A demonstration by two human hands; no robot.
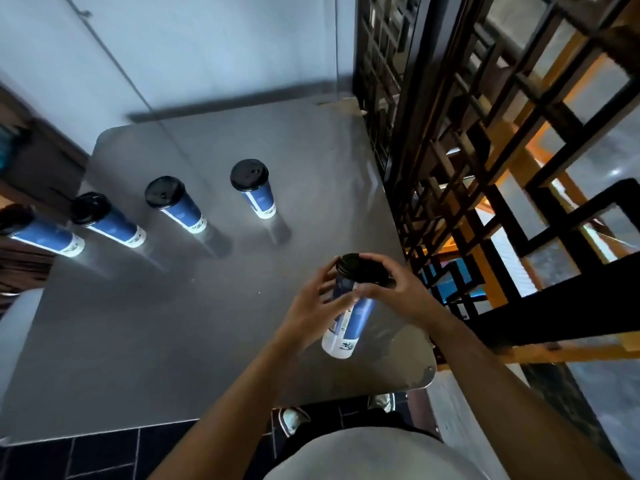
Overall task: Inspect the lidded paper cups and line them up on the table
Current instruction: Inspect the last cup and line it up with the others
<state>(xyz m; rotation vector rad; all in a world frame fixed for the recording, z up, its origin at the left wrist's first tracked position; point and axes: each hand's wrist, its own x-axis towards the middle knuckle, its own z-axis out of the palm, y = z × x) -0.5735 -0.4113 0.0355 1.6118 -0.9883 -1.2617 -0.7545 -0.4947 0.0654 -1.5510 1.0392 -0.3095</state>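
Observation:
A blue and white paper cup (349, 327) with a black lid is held above the grey table (173, 323) near its right front corner. My left hand (311, 306) grips the cup's body from the left. My right hand (398, 289) wraps the black lid and upper rim from the right. Several more lidded cups stand upright in a row across the far left of the table: one at the left edge (38, 233), then (110, 223), (180, 206) and the rightmost (256, 192).
A dark lattice screen (485, 150) runs close along the table's right edge. A pale wall (207, 46) stands behind the table. A light chair back (14, 327) sits at the left. Dark tiled floor and my shoes (294, 419) show below the front edge.

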